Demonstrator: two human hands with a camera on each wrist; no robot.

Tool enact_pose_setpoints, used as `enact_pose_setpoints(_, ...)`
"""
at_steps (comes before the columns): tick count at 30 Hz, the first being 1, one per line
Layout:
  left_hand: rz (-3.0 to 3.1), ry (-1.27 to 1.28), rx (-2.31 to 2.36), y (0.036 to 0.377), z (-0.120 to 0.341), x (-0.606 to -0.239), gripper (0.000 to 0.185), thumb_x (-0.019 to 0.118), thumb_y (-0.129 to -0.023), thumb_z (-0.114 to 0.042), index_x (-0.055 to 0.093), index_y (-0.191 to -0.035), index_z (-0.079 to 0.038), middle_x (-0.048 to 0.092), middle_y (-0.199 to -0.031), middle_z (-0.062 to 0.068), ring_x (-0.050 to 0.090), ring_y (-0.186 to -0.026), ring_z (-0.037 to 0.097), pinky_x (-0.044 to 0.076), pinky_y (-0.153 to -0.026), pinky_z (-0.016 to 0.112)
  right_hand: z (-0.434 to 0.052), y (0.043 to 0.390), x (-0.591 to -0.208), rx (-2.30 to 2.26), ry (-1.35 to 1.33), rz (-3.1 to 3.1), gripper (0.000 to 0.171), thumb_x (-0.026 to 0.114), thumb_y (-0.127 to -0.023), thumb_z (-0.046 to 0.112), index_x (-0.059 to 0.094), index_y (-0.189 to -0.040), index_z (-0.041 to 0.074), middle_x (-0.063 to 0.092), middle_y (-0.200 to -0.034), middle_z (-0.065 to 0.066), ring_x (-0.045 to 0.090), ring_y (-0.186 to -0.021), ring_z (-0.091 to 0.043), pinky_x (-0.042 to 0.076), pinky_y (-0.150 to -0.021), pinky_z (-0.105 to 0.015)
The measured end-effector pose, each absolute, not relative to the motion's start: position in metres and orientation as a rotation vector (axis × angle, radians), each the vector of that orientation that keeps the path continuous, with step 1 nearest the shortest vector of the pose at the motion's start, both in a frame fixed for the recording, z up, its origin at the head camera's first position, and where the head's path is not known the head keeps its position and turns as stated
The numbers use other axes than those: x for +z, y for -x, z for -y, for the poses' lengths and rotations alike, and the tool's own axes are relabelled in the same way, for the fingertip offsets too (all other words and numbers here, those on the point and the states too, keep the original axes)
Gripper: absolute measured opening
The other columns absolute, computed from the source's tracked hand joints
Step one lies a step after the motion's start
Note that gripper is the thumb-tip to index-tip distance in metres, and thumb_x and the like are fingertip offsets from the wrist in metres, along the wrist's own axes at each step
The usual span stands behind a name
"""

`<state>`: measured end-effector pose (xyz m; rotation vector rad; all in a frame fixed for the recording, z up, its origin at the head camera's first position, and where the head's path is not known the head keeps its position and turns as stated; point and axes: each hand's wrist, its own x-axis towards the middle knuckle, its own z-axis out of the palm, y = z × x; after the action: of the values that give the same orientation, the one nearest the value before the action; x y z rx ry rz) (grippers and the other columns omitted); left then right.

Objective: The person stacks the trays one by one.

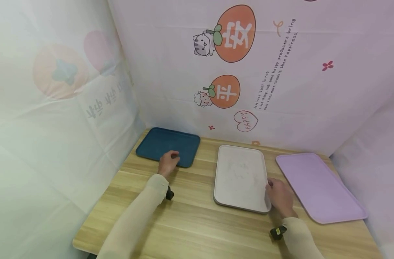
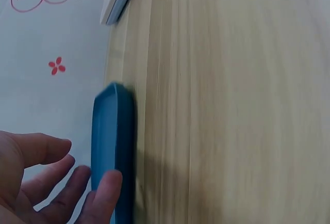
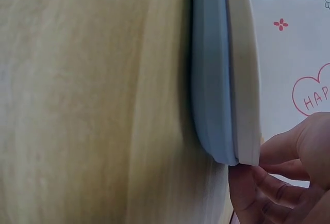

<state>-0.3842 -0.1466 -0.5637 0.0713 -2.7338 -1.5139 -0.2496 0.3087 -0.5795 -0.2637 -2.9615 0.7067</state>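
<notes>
Near the middle of the light wooden table, toward one o'clock, an off-white rectangular tray with a raised rim is laid on a pale blue tray, whose edge is seen beneath it in the right wrist view. At four o'clock of this stack, the off-white rim is pinched by the right hand, the thumb and fingers being curled in at the edge; whether the pale blue tray is also caught cannot be told.

At ten o'clock on the table a dark blue rectangular tray with rounded corners is placed. Beside its near edge, at six o'clock of that tray, the left hand is held with its fingers bent but apart and nothing gripped; whether the rim is touched cannot be made out. At three o'clock a lilac rectangular tray is left untouched.

For good control, the stacked rims should probably be kept flush and both edges felt by the right fingertips, lest the upper tray be slid off the lower. The dark blue rim is best taken with the thumb above and fingers below, without being tipped.
</notes>
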Motion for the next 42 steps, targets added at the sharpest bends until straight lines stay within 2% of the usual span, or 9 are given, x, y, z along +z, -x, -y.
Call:
enact_pose_setpoints(9,2.754,-0.09,-1.398,0.387,0.178,-0.557,0.038,0.069,-0.105,-0.015,0.071,-0.142,-0.005,0.071,-0.143,0.019,0.065,-0.131,0.042,0.052,-0.112,0.059,-0.305,0.248,-0.571,0.734,0.281,2.969,0.049,0.056,-0.106,0.014,0.057,-0.151,-0.005,0.067,-0.138,-0.031,0.063,-0.125,-0.053,0.051,-0.099,-0.07)
enact_pose_setpoints(12,2.761,-0.108,-1.352,0.389,0.188,-0.557,0.038,0.068,-0.105,-0.015,0.071,-0.142,-0.005,0.071,-0.143,0.02,0.061,-0.134,0.044,0.047,-0.117,0.061,-0.303,0.247,-0.57,0.761,0.263,2.96,0.055,0.06,-0.107,0.024,0.055,-0.152,-0.007,0.066,-0.137,-0.034,0.064,-0.122,-0.052,0.051,-0.098,-0.07)
enact_pose_setpoints(16,2.772,-0.139,-1.31,0.392,0.202,-0.555,0.039,0.068,-0.104,-0.013,0.071,-0.142,-0.004,0.068,-0.145,0.024,0.05,-0.142,0.052,0.041,-0.121,0.066,-0.301,0.244,-0.567,0.768,0.233,2.965,0.071,0.065,-0.108,0.041,0.049,-0.156,-0.008,0.056,-0.146,-0.039,0.059,-0.127,-0.058,0.048,-0.102,-0.074)
enact_pose_setpoints(19,2.781,-0.162,-1.282,0.397,0.216,-0.559,0.039,0.067,-0.104,-0.011,0.071,-0.142,-0.004,0.065,-0.148,0.027,0.046,-0.141,0.056,0.041,-0.119,0.069,-0.3,0.244,-0.569,0.708,0.196,2.982,0.08,0.065,-0.106,0.052,0.049,-0.157,-0.007,0.049,-0.153,-0.041,0.054,-0.132,-0.062,0.047,-0.104,-0.077)
enact_pose_setpoints(23,2.782,-0.17,-1.228,0.405,0.231,-0.569,0.039,0.065,-0.104,-0.011,0.071,-0.142,-0.004,0.061,-0.152,0.028,0.045,-0.141,0.058,0.041,-0.117,0.071,-0.301,0.246,-0.577,0.653,0.134,2.979,0.085,0.064,-0.105,0.061,0.051,-0.156,-0.006,0.047,-0.157,-0.038,0.053,-0.136,-0.062,0.047,-0.107,-0.077)
enact_pose_setpoints(28,2.819,-0.265,-1.215,0.404,0.243,-0.568,0.041,0.063,-0.104,-0.014,0.07,-0.144,-0.007,0.051,-0.161,0.027,0.037,-0.146,0.06,0.044,-0.111,0.074,-0.3,0.244,-0.581,0.634,0.049,2.958,0.08,0.065,-0.105,0.059,0.055,-0.154,-0.004,0.045,-0.162,-0.035,0.049,-0.142,-0.06,0.044,-0.11,-0.079)
enact_pose_setpoints(33,2.853,-0.299,-1.183,0.404,0.256,-0.565,0.044,0.064,-0.105,-0.017,0.067,-0.148,-0.008,0.046,-0.165,0.028,0.037,-0.143,0.06,0.042,-0.11,0.073,-0.297,0.242,-0.579,0.603,0.015,2.972,0.076,0.067,-0.104,0.056,0.059,-0.151,-0.003,0.043,-0.164,-0.034,0.047,-0.146,-0.059,0.045,-0.109,-0.079)
enact_pose_setpoints(37,2.847,-0.265,-1.194,0.406,0.269,-0.569,0.047,0.064,-0.104,-0.018,0.064,-0.149,-0.005,0.044,-0.165,0.03,0.033,-0.145,0.063,0.038,-0.114,0.075,-0.294,0.24,-0.577,0.573,0.012,2.995,0.073,0.07,-0.103,0.054,0.062,-0.148,-0.002,0.041,-0.165,-0.035,0.047,-0.145,-0.061,0.047,-0.106,-0.079)
enact_pose_setpoints(42,2.831,-0.214,-1.213,0.409,0.283,-0.578,0.049,0.064,-0.104,-0.016,0.062,-0.15,0.0,0.04,-0.165,0.035,0.024,-0.155,0.06,0.029,-0.125,0.073,-0.294,0.239,-0.578,0.549,0.018,2.996,0.07,0.072,-0.102,0.054,0.065,-0.145,-0.001,0.041,-0.165,-0.035,0.049,-0.142,-0.062,0.05,-0.103,-0.078)
